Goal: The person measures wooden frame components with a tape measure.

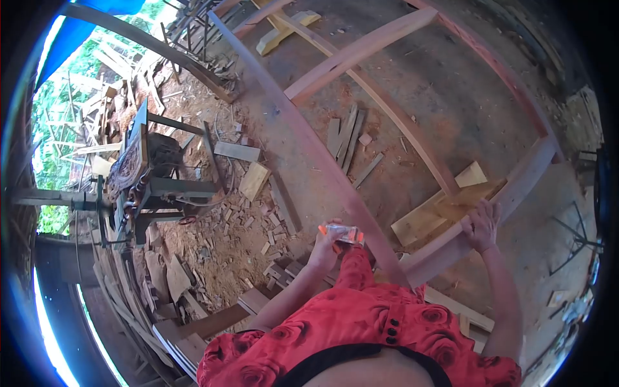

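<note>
My left hand (324, 250) is closed around a small clear plastic item with orange ends (347, 234), whose kind I cannot make out. It is held just left of the long side beam of a large wooden frame (322, 155). My right hand (481, 226) has its fingers over the near end beam (445, 253) of that frame, gripping it. A narrower middle rail (396, 116) and a cross rail (361, 48) run inside the frame. Under the near end, a yellowish wood support (425, 216) shows partly behind the beam.
To the left stands a metal-framed machine (161, 184) among wood offcuts and sawdust (219, 238). Loose strips (348, 135) lie on the floor inside the frame. Stacked boards (225, 319) are close by my left arm. A thin metal stand (576, 240) is at the right.
</note>
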The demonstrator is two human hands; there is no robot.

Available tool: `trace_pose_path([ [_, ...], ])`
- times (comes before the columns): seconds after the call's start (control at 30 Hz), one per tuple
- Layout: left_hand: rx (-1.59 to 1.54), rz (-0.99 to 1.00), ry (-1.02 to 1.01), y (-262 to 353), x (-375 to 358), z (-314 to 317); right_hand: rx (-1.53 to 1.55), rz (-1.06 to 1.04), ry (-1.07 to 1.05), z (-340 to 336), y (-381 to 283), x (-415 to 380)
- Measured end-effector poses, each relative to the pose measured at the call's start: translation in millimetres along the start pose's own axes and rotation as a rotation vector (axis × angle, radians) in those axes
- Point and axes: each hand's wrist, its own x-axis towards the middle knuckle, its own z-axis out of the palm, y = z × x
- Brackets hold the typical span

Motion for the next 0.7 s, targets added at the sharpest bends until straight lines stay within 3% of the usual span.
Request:
trace_pose_path([
  [0.07, 0.066, -0.016, -0.014, 16, 12, -23, -0.047, 0.29, -0.016, 9, -15, -1],
  [0.17, 0.141, -0.03, -0.026, 42, 23, -46, -0.078, 0.441, 0.009, 12, -35, 3],
  [0.4, 0.049, -0.055, -0.01, 97, 26, -57, -0.035, 0.529, -0.023, 6, -42, 10],
  [0.7, 0.023, -0.017, -0.072, 119, 34, -76, -0.064, 0.543, -0.08, -1, -47, 16],
])
